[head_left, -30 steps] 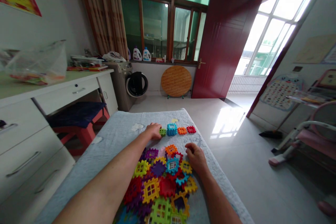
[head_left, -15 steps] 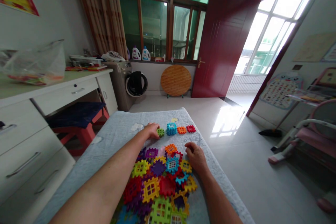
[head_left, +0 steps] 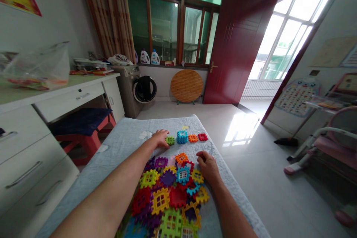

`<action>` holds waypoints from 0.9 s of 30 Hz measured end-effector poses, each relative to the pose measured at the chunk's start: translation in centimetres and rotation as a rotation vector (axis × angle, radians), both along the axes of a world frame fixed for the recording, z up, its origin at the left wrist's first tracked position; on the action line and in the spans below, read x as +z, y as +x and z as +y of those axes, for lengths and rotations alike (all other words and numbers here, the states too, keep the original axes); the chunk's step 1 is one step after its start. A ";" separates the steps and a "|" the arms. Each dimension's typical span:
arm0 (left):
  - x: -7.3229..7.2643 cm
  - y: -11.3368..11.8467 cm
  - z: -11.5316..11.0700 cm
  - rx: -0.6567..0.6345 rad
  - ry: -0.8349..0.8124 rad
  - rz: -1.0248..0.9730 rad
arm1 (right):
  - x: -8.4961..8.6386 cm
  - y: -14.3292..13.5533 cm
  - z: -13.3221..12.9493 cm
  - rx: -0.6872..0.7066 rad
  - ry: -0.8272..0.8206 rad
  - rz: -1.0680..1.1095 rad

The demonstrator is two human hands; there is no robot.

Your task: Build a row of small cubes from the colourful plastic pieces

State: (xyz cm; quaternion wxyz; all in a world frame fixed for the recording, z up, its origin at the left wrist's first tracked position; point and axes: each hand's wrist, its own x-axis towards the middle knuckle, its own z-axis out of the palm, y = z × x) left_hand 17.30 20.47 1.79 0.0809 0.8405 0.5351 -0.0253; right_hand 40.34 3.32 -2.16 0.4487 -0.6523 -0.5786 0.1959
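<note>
My left hand [head_left: 161, 138] is at the far part of the cloth-covered table, fingers apart, just left of a green square building block [head_left: 170, 140]. The block lies flat and the fingertips are beside it. To its right, in a row, are a blue stack of blocks [head_left: 182, 137], an orange block [head_left: 192, 138] and a red block [head_left: 203, 137]. My right hand [head_left: 206, 164] rests with loosely bent fingers, holding nothing, at the right edge of a pile of mixed blocks [head_left: 161, 201]. A yellow block [head_left: 197, 176] lies close by it.
The light blue cloth [head_left: 117, 148] covers the table. On the left stand a white desk [head_left: 58, 96] and a red stool with a dark top [head_left: 83, 122]. A washing machine [head_left: 128, 89], a round folded tabletop [head_left: 186, 85] and a red door [head_left: 234, 44] are behind.
The fingers of my left hand have loosened from the green block and drawn slightly left, leaving it at the row's left end. My right hand has hardly moved.
</note>
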 end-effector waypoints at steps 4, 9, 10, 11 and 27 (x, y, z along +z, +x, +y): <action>0.8 -2.2 -0.4 0.027 -0.008 0.029 | 0.0 0.0 0.0 -0.001 0.005 0.011; 1.1 -3.9 -1.1 0.050 -0.064 0.055 | -0.1 0.0 0.1 0.000 0.010 0.014; 1.1 -3.9 -1.1 0.052 -0.073 0.052 | -0.1 0.0 0.1 -0.001 0.014 0.013; 1.0 -3.9 -1.2 0.053 -0.079 0.046 | -0.1 0.0 0.1 -0.003 0.016 0.009; 1.0 -3.8 -1.0 0.058 -0.103 -0.038 | 0.0 0.0 0.0 -0.003 0.008 -0.022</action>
